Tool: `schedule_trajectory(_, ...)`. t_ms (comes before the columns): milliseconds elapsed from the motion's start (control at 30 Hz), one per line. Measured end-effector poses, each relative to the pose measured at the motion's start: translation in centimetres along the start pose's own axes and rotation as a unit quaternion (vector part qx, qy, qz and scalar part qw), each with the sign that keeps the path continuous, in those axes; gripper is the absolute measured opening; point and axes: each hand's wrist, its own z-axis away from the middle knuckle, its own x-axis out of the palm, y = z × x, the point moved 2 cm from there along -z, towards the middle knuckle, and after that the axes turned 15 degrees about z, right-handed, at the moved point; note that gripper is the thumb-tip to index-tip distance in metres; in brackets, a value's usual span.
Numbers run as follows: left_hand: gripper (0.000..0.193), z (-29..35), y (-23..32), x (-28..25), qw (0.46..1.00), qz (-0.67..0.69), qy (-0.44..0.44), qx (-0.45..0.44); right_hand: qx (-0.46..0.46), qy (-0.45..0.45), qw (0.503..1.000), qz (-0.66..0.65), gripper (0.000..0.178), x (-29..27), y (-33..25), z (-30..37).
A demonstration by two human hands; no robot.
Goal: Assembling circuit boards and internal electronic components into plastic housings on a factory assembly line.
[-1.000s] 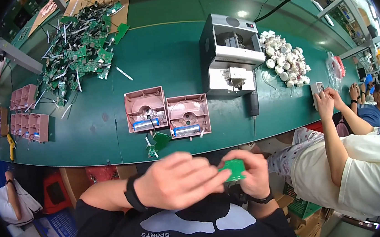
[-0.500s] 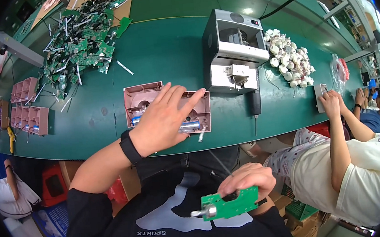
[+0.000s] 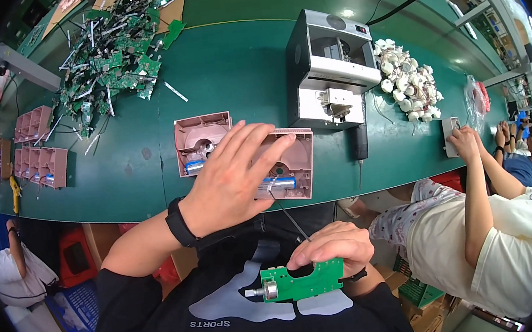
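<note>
My left hand point(image 3: 225, 177) spans a pink plastic housing point(image 3: 302, 156), fingers at its far edge and thumb at the near side, gripping it. A blue cylindrical battery point(image 3: 284, 184) lies along the near side inside. Partly under the same hand, a second pink housing point(image 3: 203, 128) stands to the left with another blue battery point(image 3: 195, 166). In front of my chest, my right hand point(image 3: 341, 247) is closed on the upper right of a green circuit board point(image 3: 309, 283). A metal shafted part point(image 3: 269, 290) sits on the board's left end. A dark wire point(image 3: 292, 220) stretches between the housing and my right hand.
A grey-black machine point(image 3: 328, 77) stands behind to the right, beside white round parts with wires point(image 3: 406, 82). Many circuit boards point(image 3: 118, 58) are heaped at far left, above pink housings point(image 3: 42, 165). A co-worker point(image 3: 477, 229) sits at the right, hands on a white part.
The right-hand housing has slid right and toward me with my left hand, parting from the other housing. My right hand has moved the board slightly left and up.
</note>
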Motion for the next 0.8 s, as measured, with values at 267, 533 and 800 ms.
schedule_trajectory(267,0.104,0.2,-0.7,-0.1,1.000,-0.006,0.013,-0.003,-0.015,-0.001,0.999,0.035,0.022,-0.4,-0.2,-0.2)
schedule_trajectory(533,0.103,0.6,-0.3,0.1,1.000,0.003,0.008,0.003,-0.007,0.024,1.000,0.001,0.020,0.2,-0.8,0.4)
schedule_trajectory(800,0.104,0.7,0.0,-0.4,0.999,0.036,0.020,0.005,-0.007,0.009,1.000,0.025,0.022,-0.1,0.2,-0.2)
